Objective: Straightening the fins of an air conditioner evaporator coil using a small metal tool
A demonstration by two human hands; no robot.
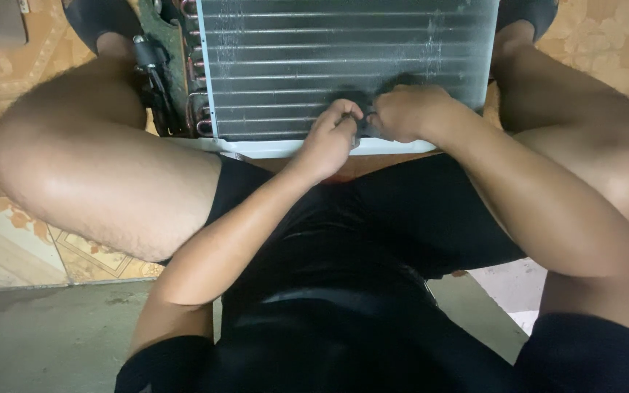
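A finned air-conditioner coil with horizontal tubes lies flat between my knees, its white frame edge toward me. Both hands rest on its near edge. My left hand pinches something small and dark with fingers curled. My right hand is closed in a fist right beside it, fingers meeting the same dark piece. What that piece is cannot be made out. Copper tube bends and a black component sit on the coil's left end.
I sit with legs spread, left knee and right knee flanking the coil. Patterned floor tiles lie on the left, a grey concrete step below. Black shorts fill the lower middle.
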